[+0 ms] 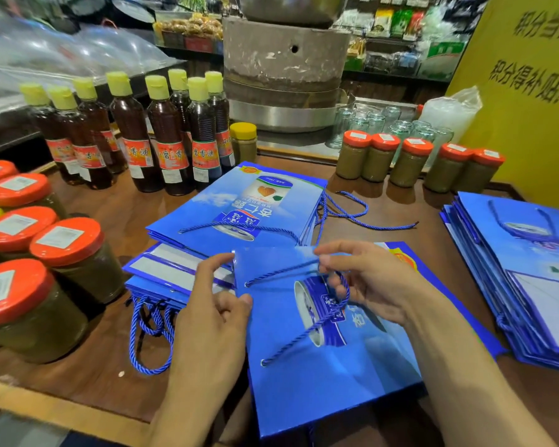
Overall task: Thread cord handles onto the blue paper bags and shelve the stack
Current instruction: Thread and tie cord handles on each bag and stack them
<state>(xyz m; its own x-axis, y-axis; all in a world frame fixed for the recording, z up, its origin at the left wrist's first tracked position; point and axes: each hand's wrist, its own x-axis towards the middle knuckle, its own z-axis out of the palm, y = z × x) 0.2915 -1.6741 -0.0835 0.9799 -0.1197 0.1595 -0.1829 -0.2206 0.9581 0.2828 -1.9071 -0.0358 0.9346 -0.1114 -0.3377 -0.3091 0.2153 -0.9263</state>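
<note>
Blue paper bag (320,375) lies flat on the bench (94,375); my left hand (213,317) pinches its top edge, while fingers (336,251) of my right hand (371,282) pinch the cord handle (281,273) above its print.

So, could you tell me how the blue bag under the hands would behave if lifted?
The blue bag probably feels light and bends rather than flops: it lies folded flat with crisp edges. Its glossy face may slide easily over the stack beneath. The cord held by the right hand looks limp, so it would likely dangle.
</note>
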